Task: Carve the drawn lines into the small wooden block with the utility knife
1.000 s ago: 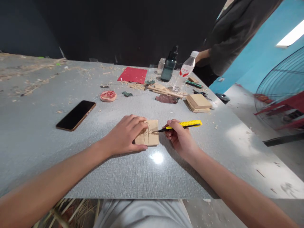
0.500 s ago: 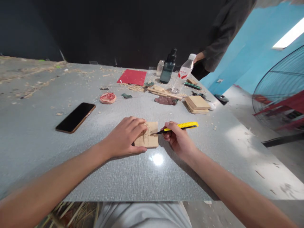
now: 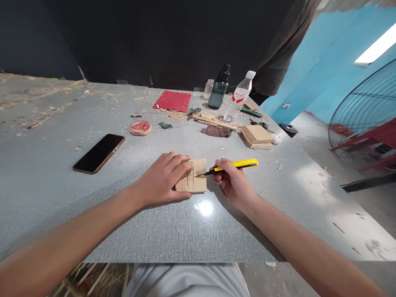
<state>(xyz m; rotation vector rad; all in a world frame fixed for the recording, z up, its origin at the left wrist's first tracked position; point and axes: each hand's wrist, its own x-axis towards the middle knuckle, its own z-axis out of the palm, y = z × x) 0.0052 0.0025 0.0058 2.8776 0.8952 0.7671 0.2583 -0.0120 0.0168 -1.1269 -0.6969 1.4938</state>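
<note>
The wooden block point(image 3: 200, 183) lies flat on the desk point(image 3: 154, 235), near its front edge; the left hand point(image 3: 165, 175) covers the block's left part, fingers spread and holding it; the right hand point(image 3: 230, 181) has its fingers closed around the yellow utility knife point(image 3: 245, 163), blade tip at the block's lined face; the phone point(image 3: 99, 153) lies to the left; beyond are the red-faced disc point(image 3: 140, 128), red sheet point(image 3: 173, 100), thin sticks point(image 3: 213, 121), stacked wood pieces point(image 3: 257, 135) and dark bottle point(image 3: 218, 94); the clear bottle point(image 3: 239, 96) bears a red-and-white label, its characters too small to read.

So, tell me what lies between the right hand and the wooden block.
In the head view: the front of the knife, reaching from right hand to wooden block.
</note>
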